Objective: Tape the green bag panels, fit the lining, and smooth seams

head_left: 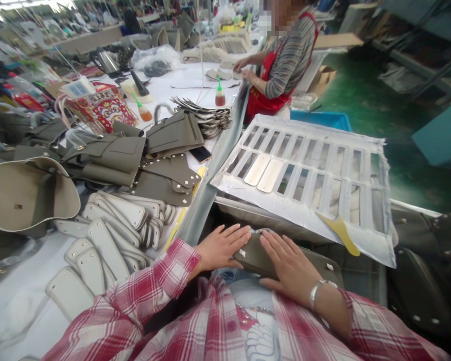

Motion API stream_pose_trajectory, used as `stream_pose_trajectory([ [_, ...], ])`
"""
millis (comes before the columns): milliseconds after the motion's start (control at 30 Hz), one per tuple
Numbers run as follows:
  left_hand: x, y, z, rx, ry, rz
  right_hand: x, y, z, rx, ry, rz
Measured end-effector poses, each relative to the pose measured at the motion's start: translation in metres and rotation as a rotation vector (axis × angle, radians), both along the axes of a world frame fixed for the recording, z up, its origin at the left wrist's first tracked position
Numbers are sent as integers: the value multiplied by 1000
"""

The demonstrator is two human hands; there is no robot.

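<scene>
An olive-grey leather-like panel (254,255) with small white marks lies across my lap, close to my body. My left hand (222,246) rests flat on its left end, fingers stretched toward the right. From the other side my right hand (290,261), with a bracelet at the wrist, lies flat over the panel's middle, thumb apart. Both hands are open, and their fingertips almost meet at the top edge. Something small and shiny shows there between them, too little to name. The panel's lower edge is partly hidden by my hands.
A slotted white frame (304,200) with two pale strips and a yellow scraper (342,234) stands ahead right. At left, the table holds pale strap pieces (101,245), olive bags (113,153) and glue bottles (220,95). A co-worker in a red apron (263,98) stands beyond.
</scene>
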State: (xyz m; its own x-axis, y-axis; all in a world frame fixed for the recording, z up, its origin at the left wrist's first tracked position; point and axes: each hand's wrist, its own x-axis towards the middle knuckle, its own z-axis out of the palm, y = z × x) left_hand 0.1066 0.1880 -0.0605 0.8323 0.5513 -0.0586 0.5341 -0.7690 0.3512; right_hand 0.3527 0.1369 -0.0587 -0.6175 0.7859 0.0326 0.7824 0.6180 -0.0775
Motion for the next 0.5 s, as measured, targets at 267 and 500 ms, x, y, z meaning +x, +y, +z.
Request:
stream_pose_trajectory([
  [267, 7, 3, 19, 88, 30, -162, 82, -17, 1, -75, -6, -7],
  [500, 58, -7, 20, 62, 60, -134, 98, -16, -4, -114, 47, -281],
])
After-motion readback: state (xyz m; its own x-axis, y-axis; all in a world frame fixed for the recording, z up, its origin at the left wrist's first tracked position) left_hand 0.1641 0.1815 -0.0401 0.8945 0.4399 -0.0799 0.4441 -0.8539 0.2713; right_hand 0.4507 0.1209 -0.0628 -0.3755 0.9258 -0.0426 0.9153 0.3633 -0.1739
